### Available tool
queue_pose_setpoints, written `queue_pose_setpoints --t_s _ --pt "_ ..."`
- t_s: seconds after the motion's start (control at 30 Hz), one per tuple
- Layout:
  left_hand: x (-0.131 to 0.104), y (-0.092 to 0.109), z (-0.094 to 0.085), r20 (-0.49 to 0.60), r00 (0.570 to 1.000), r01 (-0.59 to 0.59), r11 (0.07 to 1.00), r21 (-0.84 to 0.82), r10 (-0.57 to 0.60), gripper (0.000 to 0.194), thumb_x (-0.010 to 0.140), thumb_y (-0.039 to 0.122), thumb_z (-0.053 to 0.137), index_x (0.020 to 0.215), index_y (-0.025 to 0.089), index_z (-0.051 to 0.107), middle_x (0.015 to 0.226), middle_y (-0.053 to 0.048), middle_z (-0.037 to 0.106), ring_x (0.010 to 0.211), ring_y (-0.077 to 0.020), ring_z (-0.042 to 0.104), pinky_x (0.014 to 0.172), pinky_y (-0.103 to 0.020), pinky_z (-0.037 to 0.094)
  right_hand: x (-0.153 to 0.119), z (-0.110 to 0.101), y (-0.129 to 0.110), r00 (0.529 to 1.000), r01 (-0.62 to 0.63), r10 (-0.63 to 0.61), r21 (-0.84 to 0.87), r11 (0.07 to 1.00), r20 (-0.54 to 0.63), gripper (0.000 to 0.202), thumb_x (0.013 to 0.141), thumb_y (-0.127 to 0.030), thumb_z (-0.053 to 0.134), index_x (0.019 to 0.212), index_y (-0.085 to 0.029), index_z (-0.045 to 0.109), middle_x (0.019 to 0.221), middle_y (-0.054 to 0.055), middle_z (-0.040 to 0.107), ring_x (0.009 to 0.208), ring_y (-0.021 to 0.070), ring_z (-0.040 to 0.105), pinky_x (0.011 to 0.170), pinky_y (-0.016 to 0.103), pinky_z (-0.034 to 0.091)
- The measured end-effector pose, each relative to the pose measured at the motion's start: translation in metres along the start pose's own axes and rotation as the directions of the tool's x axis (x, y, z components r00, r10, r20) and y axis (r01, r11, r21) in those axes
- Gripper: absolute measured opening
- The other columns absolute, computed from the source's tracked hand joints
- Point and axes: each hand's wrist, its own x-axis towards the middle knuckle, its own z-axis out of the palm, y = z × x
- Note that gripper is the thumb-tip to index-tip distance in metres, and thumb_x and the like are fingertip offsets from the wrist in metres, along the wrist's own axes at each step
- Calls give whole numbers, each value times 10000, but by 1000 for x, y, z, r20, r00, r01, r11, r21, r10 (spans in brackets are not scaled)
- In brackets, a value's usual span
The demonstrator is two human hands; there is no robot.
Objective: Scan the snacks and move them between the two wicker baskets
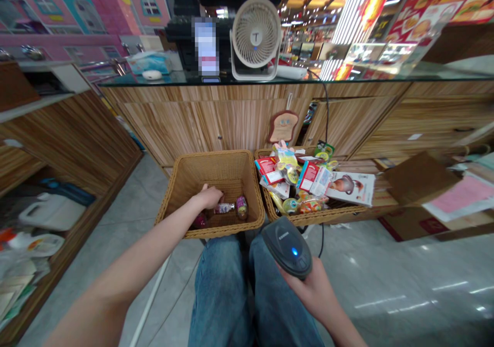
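Note:
My left hand (210,197) reaches down into the left wicker basket (181,177). Its fingers point at the basket's inside and are too blurred to show what they hold, if anything. Beside the fingers lies a small clear packaged item (224,208), with a purple-and-gold item (242,207) to its right and a dark pink item (199,220) below the hand. My right hand (314,285) grips a dark grey barcode scanner (287,247) above my right knee, its blue light lit. The right wicker basket (335,215) is heaped with packaged goods (309,177).
A glass-topped wooden counter (216,121) stands ahead, bearing a white fan (256,36), a lit phone screen (207,49) and a tissue pack (150,63). An open cardboard box (420,177) is at right. Shelves with a white jug (54,213) stand at left.

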Motion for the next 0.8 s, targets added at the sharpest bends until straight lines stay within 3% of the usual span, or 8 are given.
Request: queue_pose_setpoints --t_s 0.2,0.37,0.5,0.63,0.73,0.8 --pt "0 -3 -4 -15 999 36 998 -50 -37 290 914 282 607 1173 262 736 1172 -95 795 1143 -268 705 1105 -462 367 0 -2 -1 1000 -9 9 11 1000 -5 154 898 -289 627 803 -186 691 730 54 765 645 224 698 630 278 574" --pt "0 -3 -3 -130 987 84 995 -50 -90 358 997 304 474 1261 209 696 1334 -191 715 1291 -335 628 1102 -519 351 -2 -3 0 1000 -28 28 18 999 6 149 895 -286 635 821 -183 713 737 57 767 652 230 698 650 292 576" --pt "1 -1 -5 -136 990 32 998 -44 -38 358 951 384 608 1272 249 690 1405 -149 677 1364 -331 571 1124 -501 333 -1 -4 -2 999 -31 31 29 999 6 161 902 -295 631 815 -185 708 737 56 766 661 227 693 654 285 574" --pt "5 1 -4 -99 995 30 999 -20 -32 542 797 363 807 1302 239 656 1383 -165 686 1371 -369 559 1133 -523 323 0 -3 -4 1000 -24 24 24 999 6 158 900 -294 623 811 -187 699 742 52 767 659 225 692 651 284 574" --pt "7 0 1 -88 995 42 999 -15 -43 643 787 309 806 1385 238 581 1370 -182 692 1349 -364 583 1130 -529 333 0 -3 -3 1000 -12 13 26 1000 -14 161 898 -294 626 799 -190 698 732 50 761 644 220 688 639 278 570" --pt "8 -1 6 -93 995 42 999 -24 -44 610 833 302 752 1405 215 560 1360 -205 695 1333 -364 601 1130 -543 336 -1 -2 -2 1000 -12 13 30 999 -15 165 902 -295 627 801 -188 700 726 51 758 645 222 692 636 277 569"
